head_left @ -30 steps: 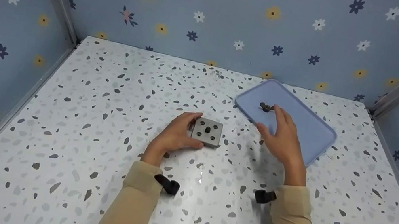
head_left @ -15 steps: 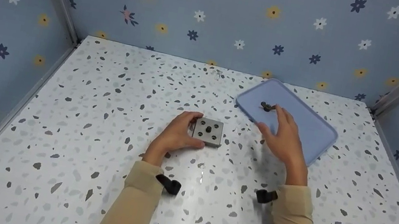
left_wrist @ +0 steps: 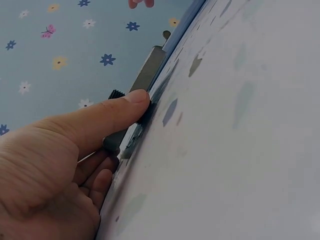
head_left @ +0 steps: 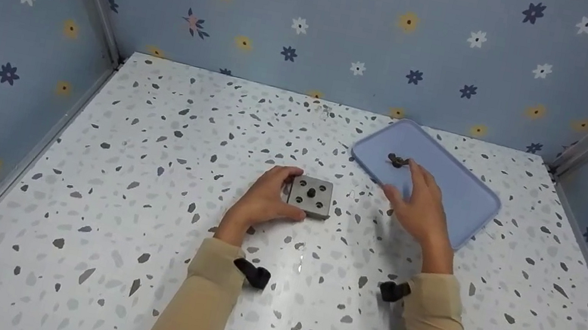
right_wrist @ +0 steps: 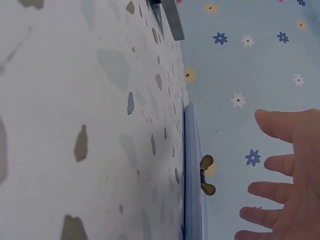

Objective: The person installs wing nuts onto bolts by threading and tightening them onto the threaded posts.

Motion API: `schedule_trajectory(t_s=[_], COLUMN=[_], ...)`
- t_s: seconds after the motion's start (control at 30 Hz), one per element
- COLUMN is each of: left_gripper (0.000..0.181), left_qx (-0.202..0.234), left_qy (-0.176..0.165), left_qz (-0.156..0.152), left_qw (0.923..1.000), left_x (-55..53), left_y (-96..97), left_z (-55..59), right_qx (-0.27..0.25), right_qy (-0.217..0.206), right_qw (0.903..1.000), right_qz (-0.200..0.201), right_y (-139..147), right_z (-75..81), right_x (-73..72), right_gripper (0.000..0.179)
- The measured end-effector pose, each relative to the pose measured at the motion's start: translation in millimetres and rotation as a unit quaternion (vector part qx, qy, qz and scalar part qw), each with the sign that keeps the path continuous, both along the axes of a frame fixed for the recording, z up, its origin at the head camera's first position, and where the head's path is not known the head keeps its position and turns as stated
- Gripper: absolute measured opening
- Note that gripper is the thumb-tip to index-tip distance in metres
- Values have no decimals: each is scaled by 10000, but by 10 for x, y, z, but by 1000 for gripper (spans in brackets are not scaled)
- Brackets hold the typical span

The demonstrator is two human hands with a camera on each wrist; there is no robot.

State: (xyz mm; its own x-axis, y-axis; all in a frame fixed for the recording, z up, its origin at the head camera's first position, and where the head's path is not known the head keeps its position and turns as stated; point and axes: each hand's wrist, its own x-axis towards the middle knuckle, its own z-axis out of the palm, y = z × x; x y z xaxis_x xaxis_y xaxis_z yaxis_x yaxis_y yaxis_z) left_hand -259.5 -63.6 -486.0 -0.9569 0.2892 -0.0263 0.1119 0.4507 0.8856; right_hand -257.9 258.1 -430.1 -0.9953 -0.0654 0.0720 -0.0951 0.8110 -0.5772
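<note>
A square grey metal block (head_left: 310,198) with several holes and a dark threaded stud in its middle stands on the table. My left hand (head_left: 262,199) holds it at its left side, thumb at the near edge and fingers at the far edge. In the left wrist view the thumb presses against the block (left_wrist: 148,69). My right hand (head_left: 421,207) hovers over the tray's near left part, its fingers spread and holding nothing. Close to its fingertips a brass-coloured wing nut (head_left: 396,160) lies on the tray; in the right wrist view the wing nut (right_wrist: 206,175) appears apart from the fingers.
The shallow blue tray (head_left: 459,203) lies at an angle at the back right of the speckled white table (head_left: 147,175). Flower-patterned walls (head_left: 331,20) enclose the back and both sides. A black wrist mount (head_left: 253,274) sits on each sleeve.
Both hands, the block and the wing nut keep their places. Only the head view has shifted slightly.
</note>
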Motion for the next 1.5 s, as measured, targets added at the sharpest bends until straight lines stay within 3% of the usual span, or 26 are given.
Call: schedule_trajectory(t_s=[0.53, 1.07, 1.5], left_gripper=[97, 95, 97], left_qx=[-33, 36, 11], left_qy=[-16, -4, -86], left_qz=[71, 73, 98], left_qw=[10000, 10000, 9999], left_x=[-4, -2, 3], left_y=[12, -32, 6], left_z=[-26, -30, -4], right_qx=[-51, -213, -199], right_qy=[3, -152, -422], right_qw=[9953, 9933, 9902], right_qz=[-972, -1130, -1316], right_y=[8, 3, -73], right_z=[24, -42, -125], right_x=[-288, -536, -635], right_gripper=[83, 83, 84])
